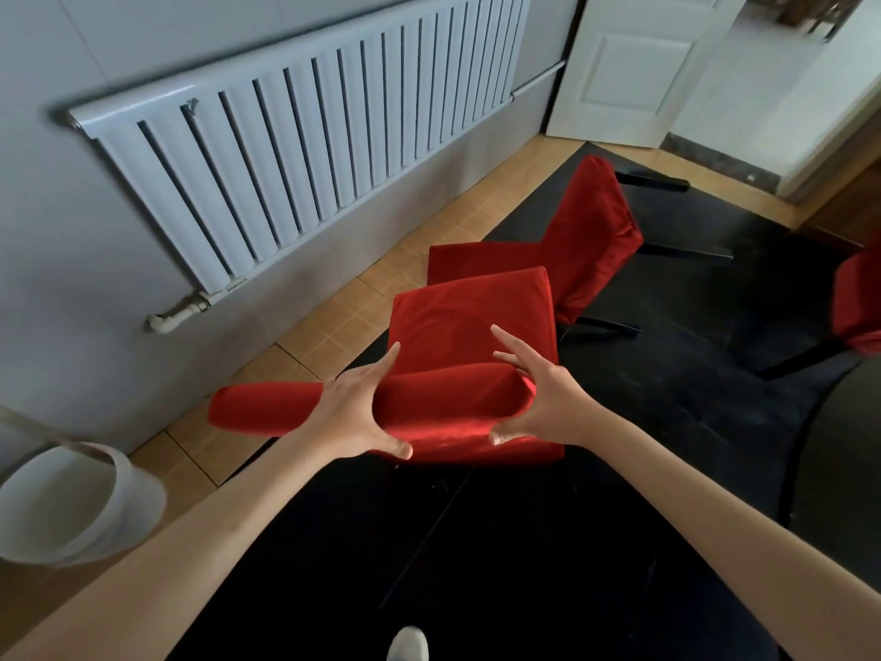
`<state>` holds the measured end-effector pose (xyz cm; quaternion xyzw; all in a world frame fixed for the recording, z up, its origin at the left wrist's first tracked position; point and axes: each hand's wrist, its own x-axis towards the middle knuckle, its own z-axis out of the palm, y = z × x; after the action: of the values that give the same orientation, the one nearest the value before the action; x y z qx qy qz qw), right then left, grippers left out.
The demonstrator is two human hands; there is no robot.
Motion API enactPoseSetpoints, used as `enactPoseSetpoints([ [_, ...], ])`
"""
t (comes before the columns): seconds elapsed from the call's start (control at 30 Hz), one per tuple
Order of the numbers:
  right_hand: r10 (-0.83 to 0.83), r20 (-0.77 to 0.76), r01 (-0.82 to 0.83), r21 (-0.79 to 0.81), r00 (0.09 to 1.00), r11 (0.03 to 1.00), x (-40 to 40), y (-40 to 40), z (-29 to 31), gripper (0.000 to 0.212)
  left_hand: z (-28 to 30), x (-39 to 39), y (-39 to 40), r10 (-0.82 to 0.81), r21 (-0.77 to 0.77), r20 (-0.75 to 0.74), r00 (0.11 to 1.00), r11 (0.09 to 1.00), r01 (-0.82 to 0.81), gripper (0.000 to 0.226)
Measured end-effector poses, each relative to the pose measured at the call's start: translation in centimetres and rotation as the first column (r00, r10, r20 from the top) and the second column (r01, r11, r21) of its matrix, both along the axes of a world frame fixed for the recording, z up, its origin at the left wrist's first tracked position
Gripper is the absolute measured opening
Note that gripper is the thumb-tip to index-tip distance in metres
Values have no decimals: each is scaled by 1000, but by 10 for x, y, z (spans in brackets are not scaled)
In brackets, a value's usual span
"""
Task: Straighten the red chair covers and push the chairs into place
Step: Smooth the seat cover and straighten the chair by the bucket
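Nearest chair (474, 326) at centre frame, red cover (448, 407) on its backrest, top edge of the backrest running roughly 9-to-3 o'clock between the two hands. Left hand (357, 412) spread wide, thumb on the near face, fingers (388, 362) reaching over the far side toward 12; touching or just about touching the fabric, not clamped. Right hand (543, 403) likewise open, curled around the backrest's 3 o'clock end, thumb low on the near face, fingers splayed toward 11; firm contact not confirmed. Both hands about equally near, backrest directly between them, seat beyond at 12. Cover looks smooth on the seat, some slack bulge along the backrest top out toward 9 past the left hand. Likely next: close both hands on the top edge, tug fabric down or square it, then push the chair along. Second chair (591, 231) lying tipped at 1 o'clock, legs pointing toward 3, just beyond the first. Third red chair (858, 302) partly visible at 3 o'clock edge. Black mat (667, 422) underfoot, tan tile strip (305, 336) along the wall at 10. White radiator (305, 136) at 11, door (634, 64) at 1, white bin (71, 503) at 8.
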<state>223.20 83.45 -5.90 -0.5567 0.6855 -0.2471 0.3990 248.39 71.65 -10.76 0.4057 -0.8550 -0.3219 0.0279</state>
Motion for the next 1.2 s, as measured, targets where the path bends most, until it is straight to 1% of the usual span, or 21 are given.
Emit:
enactPoseSetpoints([
  [0.1,9,-84,-6,40,996,999,-7,6,6,131,-11,10,-9,-8,-49,175,984,999,17,141],
  [0.2,10,-193,3,65,981,998,-15,12,7,128,-20,13,-13,-9,-75,248,969,997,28,136],
  [0.3,-64,-235,72,28,970,997,-24,22,5,119,-23,4,-13,-26,-96,230,973,994,49,132],
  [0.43,-152,-258,159,4,954,987,-39,38,1,115,-23,-5,-14,-23,-25,158,987,999,27,131],
  [0.5,-183,-262,191,3,947,982,-47,46,-1,114,-23,-10,-12,-33,-31,150,988,999,39,129],
  [0.7,-268,-256,282,18,929,959,-63,69,-5,112,-25,-34,-3,-82,-70,186,979,993,96,125],
  [1.03,-401,-229,408,-16,887,913,-56,115,-14,109,-21,-56,4,-176,-124,239,955,970,210,119],
  [1.2,-419,-262,433,-4,870,902,-55,140,-17,108,-19,-65,15,-229,-165,235,945,948,271,115],
])
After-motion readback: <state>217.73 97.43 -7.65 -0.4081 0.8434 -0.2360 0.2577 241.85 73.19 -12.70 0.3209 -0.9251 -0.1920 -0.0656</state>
